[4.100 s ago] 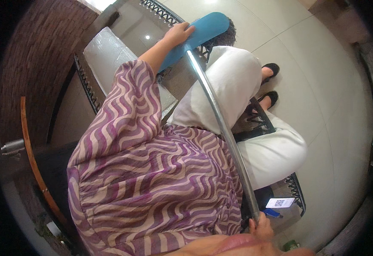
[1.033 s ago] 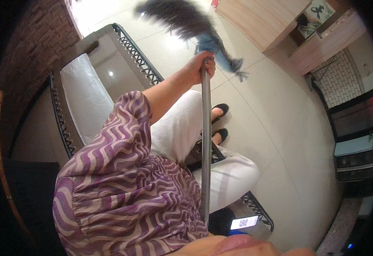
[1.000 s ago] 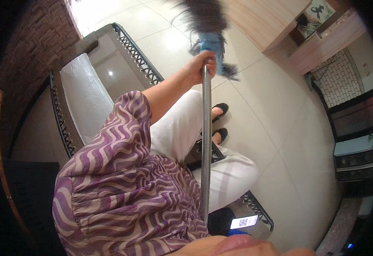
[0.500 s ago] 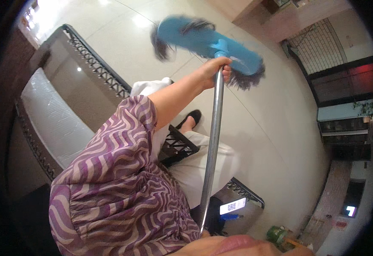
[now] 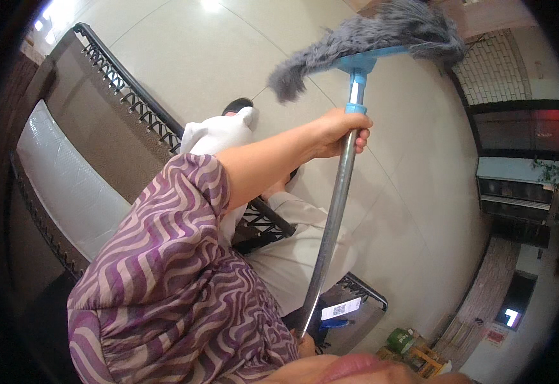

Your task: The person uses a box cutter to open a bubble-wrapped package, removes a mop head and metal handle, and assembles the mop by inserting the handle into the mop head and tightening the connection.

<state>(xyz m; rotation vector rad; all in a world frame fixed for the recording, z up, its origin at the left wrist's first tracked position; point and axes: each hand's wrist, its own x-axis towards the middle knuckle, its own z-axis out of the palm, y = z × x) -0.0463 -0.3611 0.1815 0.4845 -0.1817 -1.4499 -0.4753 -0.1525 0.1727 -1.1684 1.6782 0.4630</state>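
Note:
A mop with a blue plate, a shaggy grey head (image 5: 382,38) and a metal pole (image 5: 334,224) is held up in front of me. My left hand (image 5: 343,132) wraps around the pole just below its blue collar, the arm stretched out from a purple patterned sleeve. My right hand (image 5: 306,346), mostly hidden at the lower edge, is closed by the pole's near end. The mop head's fibres now face up and away, hiding most of the blue plate.
On the left stands a dark laced-edge recliner (image 5: 126,89) with a pale padded cushion (image 5: 68,173) and a white cloth (image 5: 219,131). A phone with a lit screen (image 5: 341,309) lies beside my leg. A green container (image 5: 400,340) stands lower right, on tiled floor (image 5: 414,192).
The mop head has swung right and up and turned over, from its blue plate showing to its grey fibres showing. My left hand has moved slightly right and down with the pole.

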